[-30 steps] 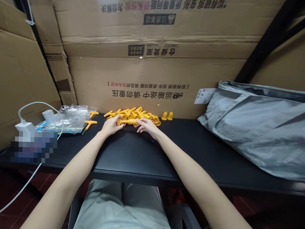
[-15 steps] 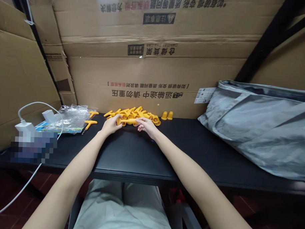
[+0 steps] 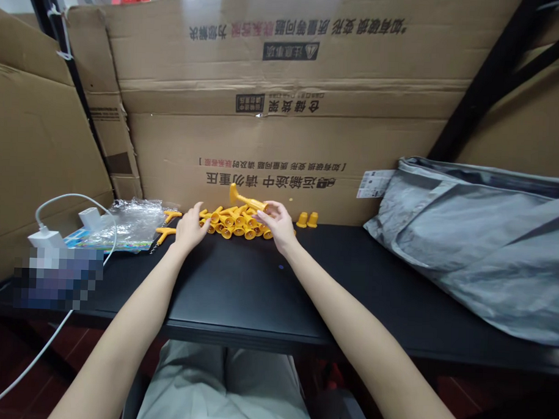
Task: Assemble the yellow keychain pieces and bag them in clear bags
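Observation:
My right hand (image 3: 279, 226) grips a yellow corkscrew (image 3: 247, 200) by its right end, lifted above the pile, its handle end pointing up and left. Below it lies a pile of yellow corkscrews (image 3: 239, 221), stacked with round hollow ends facing me. My left hand (image 3: 190, 229) is at the pile's left edge, thumb and fingers apart, with no held thing visible. Left of that hand lie two yellow T-shaped handles; the nearer T-handle (image 3: 165, 234) shows a metal spiral. Two yellow cup-shaped caps, one being the left cap (image 3: 302, 220), stand right of the pile.
A clear plastic bag (image 3: 134, 226) and a white charger (image 3: 48, 241) with a cable lie on the left. A grey fabric bag (image 3: 471, 240) fills the right side. Cardboard (image 3: 282, 133) stands behind the black table (image 3: 240, 287).
The corkscrew that lay between both hands is now in my right hand alone, raised and tilted. My left hand has let go and moved left. The view has tipped slightly upward.

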`<state>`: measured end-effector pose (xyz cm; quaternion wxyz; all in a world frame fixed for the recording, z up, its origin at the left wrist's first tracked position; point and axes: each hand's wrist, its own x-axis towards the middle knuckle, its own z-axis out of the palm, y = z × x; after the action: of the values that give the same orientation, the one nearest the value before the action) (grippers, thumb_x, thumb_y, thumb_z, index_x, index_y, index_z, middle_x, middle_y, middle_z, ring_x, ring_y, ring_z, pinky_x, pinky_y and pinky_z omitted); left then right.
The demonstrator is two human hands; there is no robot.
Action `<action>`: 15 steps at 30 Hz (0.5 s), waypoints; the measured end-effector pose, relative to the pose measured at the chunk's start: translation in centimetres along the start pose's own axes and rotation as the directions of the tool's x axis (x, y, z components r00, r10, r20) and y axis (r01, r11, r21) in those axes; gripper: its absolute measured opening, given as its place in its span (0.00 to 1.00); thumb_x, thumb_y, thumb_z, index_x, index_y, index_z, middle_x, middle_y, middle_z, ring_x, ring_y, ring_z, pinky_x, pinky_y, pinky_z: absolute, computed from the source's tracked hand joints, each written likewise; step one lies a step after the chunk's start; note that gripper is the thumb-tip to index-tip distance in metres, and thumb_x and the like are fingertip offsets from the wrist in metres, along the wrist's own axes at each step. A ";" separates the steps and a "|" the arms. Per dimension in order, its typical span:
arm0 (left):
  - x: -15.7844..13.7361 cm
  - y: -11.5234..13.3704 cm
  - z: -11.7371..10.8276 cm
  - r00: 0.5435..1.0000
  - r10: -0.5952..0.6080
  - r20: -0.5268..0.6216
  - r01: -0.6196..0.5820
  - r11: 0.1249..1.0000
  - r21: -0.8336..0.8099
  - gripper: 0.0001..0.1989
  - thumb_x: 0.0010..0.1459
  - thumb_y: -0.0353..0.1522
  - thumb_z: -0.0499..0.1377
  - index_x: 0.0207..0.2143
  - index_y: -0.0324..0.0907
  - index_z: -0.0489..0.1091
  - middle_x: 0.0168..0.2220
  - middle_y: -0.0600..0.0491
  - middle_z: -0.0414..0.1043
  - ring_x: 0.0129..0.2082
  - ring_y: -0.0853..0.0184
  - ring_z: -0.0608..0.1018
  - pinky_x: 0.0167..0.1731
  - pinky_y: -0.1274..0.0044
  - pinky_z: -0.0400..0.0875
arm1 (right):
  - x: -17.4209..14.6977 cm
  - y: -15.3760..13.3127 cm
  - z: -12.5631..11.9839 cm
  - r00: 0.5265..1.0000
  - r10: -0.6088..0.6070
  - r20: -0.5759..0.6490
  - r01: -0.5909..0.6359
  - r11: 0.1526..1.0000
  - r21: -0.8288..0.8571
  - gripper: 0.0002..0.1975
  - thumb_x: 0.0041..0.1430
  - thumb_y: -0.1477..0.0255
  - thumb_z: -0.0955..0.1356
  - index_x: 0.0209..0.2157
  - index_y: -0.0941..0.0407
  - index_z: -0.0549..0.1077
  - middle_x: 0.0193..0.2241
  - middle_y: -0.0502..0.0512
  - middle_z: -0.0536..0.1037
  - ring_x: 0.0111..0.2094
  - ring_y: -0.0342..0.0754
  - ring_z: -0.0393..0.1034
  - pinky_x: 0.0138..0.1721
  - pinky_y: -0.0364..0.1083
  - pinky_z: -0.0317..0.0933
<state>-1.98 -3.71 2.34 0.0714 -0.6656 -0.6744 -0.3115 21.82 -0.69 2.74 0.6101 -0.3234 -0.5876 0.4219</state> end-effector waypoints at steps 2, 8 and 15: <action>0.3 -0.7 -0.3 0.985 -0.173 0.005 0.170 0.971 0.165 0.22 0.58 0.34 0.51 0.55 0.40 0.62 0.53 0.38 0.67 0.54 0.50 0.68 0.50 0.60 0.63 | 0.7 -0.1 0.7 0.994 -0.103 -0.032 0.098 0.987 -0.124 0.22 0.50 0.63 0.71 0.45 0.51 0.63 0.43 0.54 0.74 0.41 0.48 0.73 0.47 0.50 0.67; 1.0 -3.5 0.5 0.851 -0.514 0.109 0.461 0.830 0.313 0.27 0.49 0.30 0.57 0.54 0.40 0.63 0.57 0.32 0.61 0.58 0.40 0.63 0.45 0.50 0.63 | 2.0 0.4 4.5 0.961 -0.257 0.101 0.267 0.768 -0.583 0.17 0.56 0.73 0.65 0.48 0.53 0.65 0.48 0.57 0.73 0.43 0.51 0.71 0.48 0.50 0.63; 1.1 -4.4 1.1 0.855 -0.484 0.188 0.412 0.852 0.322 0.24 0.51 0.32 0.56 0.52 0.41 0.65 0.56 0.33 0.62 0.54 0.43 0.68 0.42 0.58 0.68 | 2.4 2.0 8.1 0.941 -0.164 0.298 0.338 0.352 -0.873 0.21 0.60 0.78 0.59 0.55 0.56 0.66 0.54 0.61 0.71 0.52 0.54 0.67 0.56 0.54 0.52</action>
<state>-5.89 -1.87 0.60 -0.0035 -0.5073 -0.8513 -0.1339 13.43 1.52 2.87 0.3402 -0.4756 -0.8100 -0.0447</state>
